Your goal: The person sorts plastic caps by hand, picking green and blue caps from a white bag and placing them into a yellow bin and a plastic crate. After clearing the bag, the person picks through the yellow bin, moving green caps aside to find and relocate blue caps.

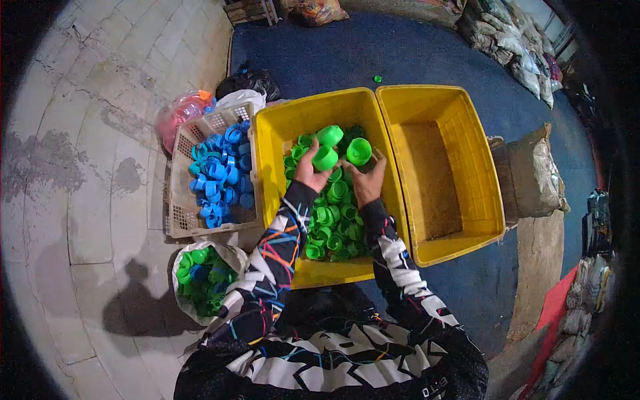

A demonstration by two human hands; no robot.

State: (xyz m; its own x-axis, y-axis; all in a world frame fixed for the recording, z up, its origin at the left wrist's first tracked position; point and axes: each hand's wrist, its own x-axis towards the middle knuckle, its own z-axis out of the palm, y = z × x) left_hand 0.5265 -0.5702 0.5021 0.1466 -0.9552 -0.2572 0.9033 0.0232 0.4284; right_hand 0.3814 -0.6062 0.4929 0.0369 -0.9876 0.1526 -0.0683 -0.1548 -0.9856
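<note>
My left hand [311, 172] is closed around a green plastic cap [325, 159], and a second green cap [329, 135] sits just above it, against the fingers or the first cap. Close beside it, my right hand [367, 179] grips another green cap [359, 152], its open end facing up toward me. Both hands are over the left yellow tub [273, 127]. Below and around them, many loose green caps [325, 217] lie in that tub, partly hidden by my hands and sleeves.
A second yellow tub [490, 180] adjoins on the right, its bottom brownish. At left stands a pale crate [193, 230] of blue caps [215, 170]. A white sack [233, 257] with green and some blue caps is in front of it. Filled sacks [533, 163] stand at right.
</note>
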